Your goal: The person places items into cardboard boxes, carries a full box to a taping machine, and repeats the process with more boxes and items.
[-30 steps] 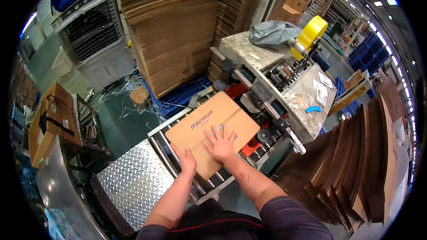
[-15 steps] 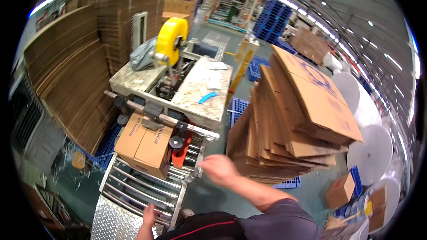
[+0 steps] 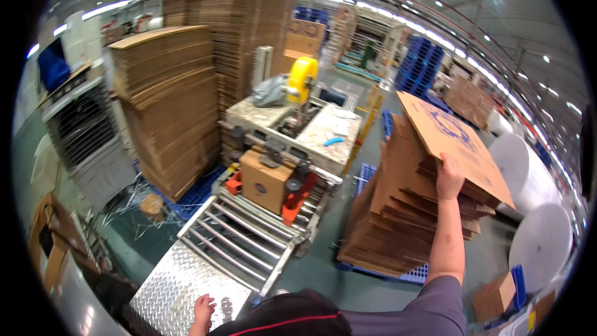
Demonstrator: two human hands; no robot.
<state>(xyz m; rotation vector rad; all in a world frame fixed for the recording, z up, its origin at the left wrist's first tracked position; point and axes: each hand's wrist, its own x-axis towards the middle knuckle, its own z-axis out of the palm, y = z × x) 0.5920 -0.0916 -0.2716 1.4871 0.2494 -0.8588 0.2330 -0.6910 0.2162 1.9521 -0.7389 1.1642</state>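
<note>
My right hand [image 3: 449,177] is stretched out to the stack on the right, its fingers closed on the near edge of the top flattened cardboard box [image 3: 463,140]. A blue print marks that box's upper face. Low in the view, my left hand [image 3: 204,309] hovers by the diamond-plate metal sheet [image 3: 168,283], fingers loosely bent and apart, holding nothing. A formed cardboard box [image 3: 264,183] stands on the roller conveyor [image 3: 233,236], at the mouth of the taping machine [image 3: 339,130]. On top of the machine is a big yellow tape roll [image 3: 303,78].
More flattened boxes [image 3: 404,193] lie unevenly stacked on a blue pallet [image 3: 364,177]. Tall cardboard stacks [image 3: 168,118] rise on the left, near a grey air cooler [image 3: 93,149]. Orange guides [image 3: 298,202] flank the box. White rolls [image 3: 541,239] stand at right.
My right hand has gone from beside the conveyor to the top flattened box and taken hold of it. The box on the rollers sits farther into the machine. The view has turned.
</note>
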